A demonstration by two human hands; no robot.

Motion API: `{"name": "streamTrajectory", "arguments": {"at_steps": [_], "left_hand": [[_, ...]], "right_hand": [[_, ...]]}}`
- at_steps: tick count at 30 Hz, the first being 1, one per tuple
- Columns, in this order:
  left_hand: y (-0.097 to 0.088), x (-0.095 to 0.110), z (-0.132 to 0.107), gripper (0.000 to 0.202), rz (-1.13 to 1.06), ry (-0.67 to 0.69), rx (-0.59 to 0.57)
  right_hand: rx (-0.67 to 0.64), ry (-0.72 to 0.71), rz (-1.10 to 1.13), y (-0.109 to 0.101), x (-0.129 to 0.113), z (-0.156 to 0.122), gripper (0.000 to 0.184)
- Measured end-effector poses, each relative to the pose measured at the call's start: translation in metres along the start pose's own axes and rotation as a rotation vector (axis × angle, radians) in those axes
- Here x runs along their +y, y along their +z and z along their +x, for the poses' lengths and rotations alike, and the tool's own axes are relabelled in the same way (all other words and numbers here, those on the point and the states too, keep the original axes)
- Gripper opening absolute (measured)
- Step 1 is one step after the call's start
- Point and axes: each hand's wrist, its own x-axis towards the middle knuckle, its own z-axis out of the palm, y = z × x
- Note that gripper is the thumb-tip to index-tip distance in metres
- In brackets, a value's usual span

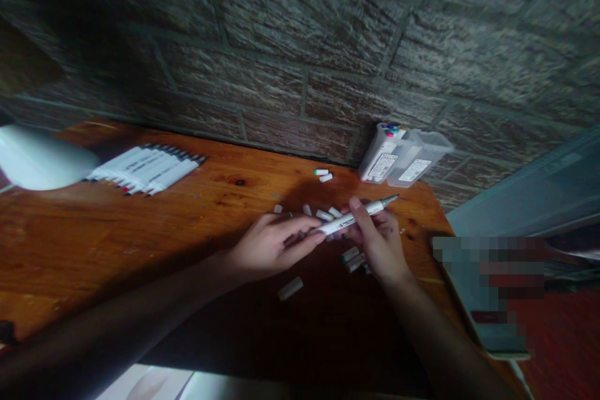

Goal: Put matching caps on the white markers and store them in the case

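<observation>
My right hand (379,239) grips a white marker (359,215) by its barrel, its dark tip pointing up and right. My left hand (276,242) pinches the marker's near left end with thumb and fingers. Both hands meet above a wooden table (117,231). Several loose marker caps (323,215) lie scattered under and around the hands, one more cap (290,288) nearer to me and two caps (322,175) farther back.
A row of several white markers (145,170) lies at the back left beside a white rounded object (37,159). A clear plastic marker box (400,156) leans against the brick wall (304,44). A book or tablet (487,300) sits at the right edge.
</observation>
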Motion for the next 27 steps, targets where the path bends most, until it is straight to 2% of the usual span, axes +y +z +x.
{"name": "streamTrajectory", "arguments": {"at_steps": [2,5,9,12,16,21,27], "left_hand": [[0.000,0.000,0.001,0.016,0.002,-0.004,0.010],[-0.005,-0.001,0.003,0.013,0.009,0.009,0.027],[-0.013,-0.006,0.004,0.034,0.067,0.109,-0.109],[-0.015,-0.007,0.004,0.037,0.103,0.136,-0.164],[-0.013,-0.005,0.005,0.020,0.066,0.037,-0.150],[-0.007,-0.002,0.005,0.023,0.045,-0.018,-0.251],[-0.008,-0.001,0.003,0.023,0.057,-0.040,-0.239]], "right_hand": [[0.016,-0.011,0.008,0.001,0.000,0.000,0.036],[0.119,0.005,0.025,0.001,0.000,0.001,0.036],[0.310,0.013,0.039,-0.008,-0.002,0.008,0.040],[0.353,-0.019,0.071,-0.015,-0.004,0.013,0.040],[0.263,0.015,0.006,-0.011,-0.004,0.010,0.039],[0.055,0.015,-0.028,0.002,-0.002,-0.001,0.038],[0.010,0.024,-0.043,0.006,-0.007,-0.006,0.036]]}}
